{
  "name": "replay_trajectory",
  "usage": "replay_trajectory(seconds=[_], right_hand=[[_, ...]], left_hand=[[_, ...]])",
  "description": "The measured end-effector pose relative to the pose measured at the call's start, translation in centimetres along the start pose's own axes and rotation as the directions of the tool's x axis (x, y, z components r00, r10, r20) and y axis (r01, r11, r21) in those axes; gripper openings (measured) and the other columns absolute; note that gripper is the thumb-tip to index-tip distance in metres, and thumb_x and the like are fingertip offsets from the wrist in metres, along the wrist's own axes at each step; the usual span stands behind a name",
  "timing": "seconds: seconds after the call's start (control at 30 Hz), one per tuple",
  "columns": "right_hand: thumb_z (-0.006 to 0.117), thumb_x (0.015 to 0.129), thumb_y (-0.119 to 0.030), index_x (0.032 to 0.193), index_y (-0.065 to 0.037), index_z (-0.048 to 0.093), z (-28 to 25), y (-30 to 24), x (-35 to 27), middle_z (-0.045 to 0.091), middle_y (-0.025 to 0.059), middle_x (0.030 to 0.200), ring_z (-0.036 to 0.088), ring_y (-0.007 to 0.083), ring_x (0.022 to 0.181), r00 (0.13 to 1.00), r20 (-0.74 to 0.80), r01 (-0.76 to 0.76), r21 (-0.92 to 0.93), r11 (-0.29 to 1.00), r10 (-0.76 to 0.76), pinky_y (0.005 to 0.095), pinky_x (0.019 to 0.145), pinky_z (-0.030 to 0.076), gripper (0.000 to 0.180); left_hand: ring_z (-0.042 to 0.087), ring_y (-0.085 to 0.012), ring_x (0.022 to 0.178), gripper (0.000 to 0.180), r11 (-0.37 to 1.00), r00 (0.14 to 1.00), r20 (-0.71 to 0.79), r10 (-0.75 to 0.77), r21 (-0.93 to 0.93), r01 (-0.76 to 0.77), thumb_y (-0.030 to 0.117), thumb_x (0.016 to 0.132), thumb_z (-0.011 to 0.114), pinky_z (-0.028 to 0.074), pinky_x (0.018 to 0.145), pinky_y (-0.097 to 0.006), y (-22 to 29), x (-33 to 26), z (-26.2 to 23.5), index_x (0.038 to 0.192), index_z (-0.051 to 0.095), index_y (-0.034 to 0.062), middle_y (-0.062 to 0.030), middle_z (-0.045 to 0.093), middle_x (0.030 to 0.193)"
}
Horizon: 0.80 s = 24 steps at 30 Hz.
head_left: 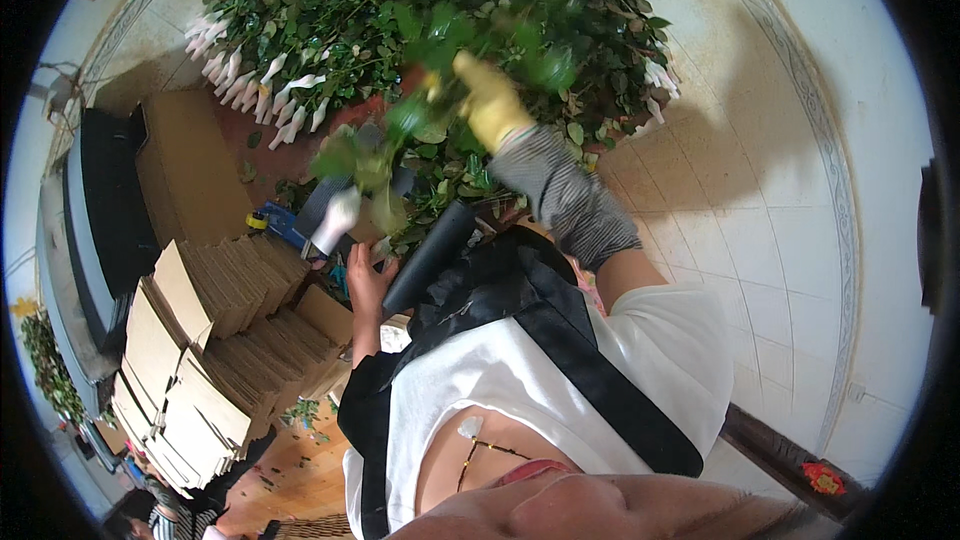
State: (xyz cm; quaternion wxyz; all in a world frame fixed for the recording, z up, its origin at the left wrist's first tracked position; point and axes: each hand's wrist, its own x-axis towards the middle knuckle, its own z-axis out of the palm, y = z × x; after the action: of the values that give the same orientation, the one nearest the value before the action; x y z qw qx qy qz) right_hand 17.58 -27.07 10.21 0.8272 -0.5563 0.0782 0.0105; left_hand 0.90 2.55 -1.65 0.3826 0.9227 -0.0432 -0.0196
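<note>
A rose (337, 221) with a white sleeve on its bud is blurred by motion, its leafy stem running up and right across the pile. My right hand (492, 108), in a yellow glove with a grey striped cuff, closes on that stem near the upper leaves; the fingers are partly smeared. Bare, my left hand (368, 280) is just below the bud, with thumb and fingers apart and nothing visible between them. Beside it slants a black padded cylinder (430, 258), close to my black apron (490, 285). Behind lies a large heap of leafy roses (330, 20), several with white-sleeved buds.
Stacks of folded cardboard (200, 340) stand at my left, near an open brown carton (190, 160). A blue tool with a yellow part (280, 225) lies beyond my left hand. The tiled wall (740, 240) curves along the right. Another person (165, 515) is at the lower left.
</note>
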Motion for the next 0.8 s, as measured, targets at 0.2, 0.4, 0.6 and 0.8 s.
replay_trajectory(seconds=[0.2, 0.4, 0.6, 0.8], right_hand=[[0.053, 0.100, -0.036, 0.115, 0.005, 0.058, -0.7, 14.9, -2.2, 0.067, 0.0118, 0.105, 0.066, 0.0187, 0.084, 0.913, -0.312, -0.172, 0.287, 0.942, 0.262, 0.0337, 0.078, 0.053, 0.044], [0.053, 0.099, -0.044, 0.126, -0.006, 0.059, -1.7, 15.7, -0.2, 0.068, 0.0090, 0.103, 0.063, 0.0186, 0.090, 0.822, -0.344, -0.480, 0.014, 0.877, 0.455, 0.0326, 0.080, 0.052, 0.046], [0.049, 0.102, -0.031, 0.118, -0.003, 0.058, -4.1, 20.2, 1.0, 0.069, 0.0110, 0.106, 0.070, 0.0213, 0.083, 0.827, -0.246, -0.478, 0.169, 0.862, 0.507, 0.0316, 0.077, 0.058, 0.033], [0.041, 0.103, -0.045, 0.132, -0.018, 0.057, -2.8, 16.5, -0.6, 0.059, 0.0049, 0.117, 0.053, 0.0189, 0.093, 0.809, -0.148, -0.587, -0.158, 0.794, 0.569, 0.0364, 0.090, 0.045, 0.042]], left_hand=[[0.065, -0.0358, 0.084, 0.032, 0.999, 1.000, -0.013, 0.028, 0.027, -0.028, 0.016, 0.083, 0.072, 0.051, 0.074, -0.041, 0.9, -0.1, -0.5, 0.108, 0.064, -0.0012, -0.0192, 0.066, 0.093], [0.066, -0.0352, 0.083, 0.020, 0.998, 0.989, -0.144, 0.040, 0.049, -0.034, 0.016, 0.092, 0.060, 0.052, 0.072, -0.042, -1.3, -1.3, 0.0, 0.102, 0.068, 0.0005, -0.0200, 0.067, 0.094], [0.067, -0.0310, 0.077, 0.031, 0.897, 0.977, 0.060, 0.205, 0.388, -0.212, 0.015, 0.081, 0.069, 0.055, 0.066, -0.039, 0.8, -0.1, -1.7, 0.111, 0.063, 0.0071, -0.0128, 0.068, 0.094], [0.051, -0.0358, 0.112, 0.030, 0.816, 0.966, 0.054, 0.253, 0.524, -0.243, 0.010, 0.071, 0.074, 0.045, 0.094, -0.043, 4.2, 1.4, -3.6, 0.099, 0.066, 0.0028, -0.0151, 0.055, 0.119]])
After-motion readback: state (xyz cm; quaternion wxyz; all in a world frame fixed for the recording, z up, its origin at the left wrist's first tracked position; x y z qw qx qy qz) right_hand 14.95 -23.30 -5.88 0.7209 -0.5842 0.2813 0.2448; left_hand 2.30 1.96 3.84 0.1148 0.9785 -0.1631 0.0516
